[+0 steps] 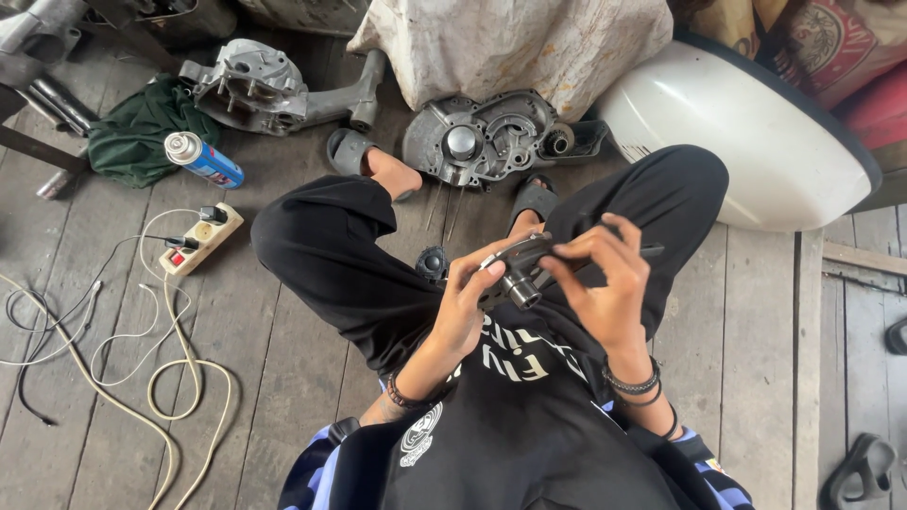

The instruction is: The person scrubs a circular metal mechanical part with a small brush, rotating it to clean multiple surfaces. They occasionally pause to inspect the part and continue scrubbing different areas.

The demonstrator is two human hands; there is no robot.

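Both the left hand (470,300) and right hand (605,283) have fingers closed on a small metal part (518,272) over the lap; only fingertips pinch it, so it could slip. It might then strike the engine cover (482,140) at twelve o'clock on the floor (756,321).

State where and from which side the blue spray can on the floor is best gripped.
Grip the blue spray can around the middle of its round body, coming from above. It lies on its side on the wooden floor, white cap toward the green cloth, so its long sides are free for fingers to close across.
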